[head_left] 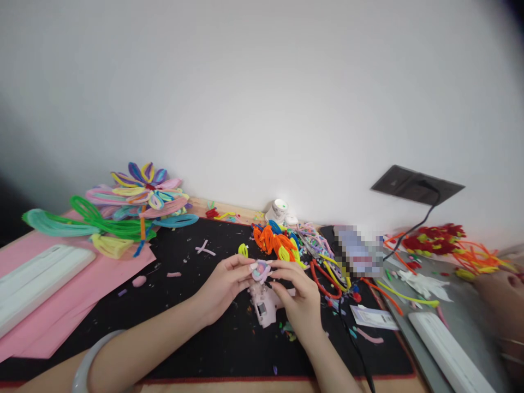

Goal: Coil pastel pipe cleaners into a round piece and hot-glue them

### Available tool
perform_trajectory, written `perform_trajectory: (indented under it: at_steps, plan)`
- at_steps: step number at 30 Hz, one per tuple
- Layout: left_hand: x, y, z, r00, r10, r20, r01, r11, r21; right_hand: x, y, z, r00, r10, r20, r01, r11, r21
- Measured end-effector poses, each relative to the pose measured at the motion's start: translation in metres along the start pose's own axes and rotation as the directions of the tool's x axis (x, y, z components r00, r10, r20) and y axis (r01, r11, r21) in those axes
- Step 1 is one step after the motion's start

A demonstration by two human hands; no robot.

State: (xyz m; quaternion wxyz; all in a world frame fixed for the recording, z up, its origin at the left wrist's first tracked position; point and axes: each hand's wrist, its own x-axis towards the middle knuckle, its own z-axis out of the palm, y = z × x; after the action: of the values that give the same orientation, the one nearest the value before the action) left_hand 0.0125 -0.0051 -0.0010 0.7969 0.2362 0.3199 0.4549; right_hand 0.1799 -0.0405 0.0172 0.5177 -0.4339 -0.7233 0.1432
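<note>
In the middle of the head view, above the black mat (184,338), my left hand (233,281) and my right hand (298,292) meet at a small fuzzy piece of pipe cleaner (261,269) in lavender, blue and pink. Fingertips of both hands are closed on it, the left hand from its left side and the right hand from its right. Directly beneath the fingers is a pale pink device (264,307) with a dark window, partly hidden by my right hand; whether a finger touches it I cannot tell.
Looped pipe-cleaner flowers (149,188) lie at back left by a white box (45,278) on pink paper (118,273). Orange and yellow pipe-cleaner bundles (282,243) sit behind my hands. A black cable (360,349) runs across the right. Another person's hand (497,295) is at the right edge.
</note>
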Motion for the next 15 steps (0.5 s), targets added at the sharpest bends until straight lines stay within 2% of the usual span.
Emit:
perform_trajectory:
  at_steps: [15]
  plan:
    - [-0.0045, 0.002, 0.0042, 0.992, 0.124, 0.006, -0.124, 0.985, 0.123, -0.0001, -0.003, 0.0007, 0.994, -0.1, -0.032, 0.098, 0.993, -0.068]
